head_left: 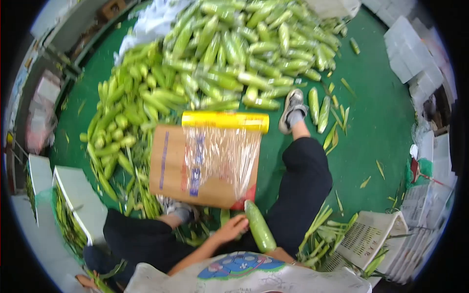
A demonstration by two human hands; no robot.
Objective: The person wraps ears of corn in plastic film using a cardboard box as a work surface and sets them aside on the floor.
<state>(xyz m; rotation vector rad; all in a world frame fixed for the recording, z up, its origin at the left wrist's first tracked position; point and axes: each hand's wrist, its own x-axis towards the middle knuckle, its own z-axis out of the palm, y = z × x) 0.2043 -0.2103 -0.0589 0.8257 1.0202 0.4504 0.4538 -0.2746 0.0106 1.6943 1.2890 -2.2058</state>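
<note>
A film-wrapped ear of corn [260, 228] in its green husk lies slantwise in front of my body. My right hand [279, 255], mostly hidden, grips its lower end. Beside its upper part is my left hand [235, 226], fingers curled together; whether they touch the ear or pinch something small cannot be made out. Just ahead lies a flat brown cardboard box [168, 168]. A yellow roll of cling film [224, 121] rests along its far edge, and a sheet of clear film [222, 161] is drawn over the cardboard toward me.
Beyond the roll spreads a big heap of wrapped corn ears [254, 53]. Unwrapped green ears [122, 117] are piled at left. Loose husk leaves [332, 139] litter the green floor [376, 127]. A white crate [366, 239] stands at right, white foam boxes [413, 53] farther back.
</note>
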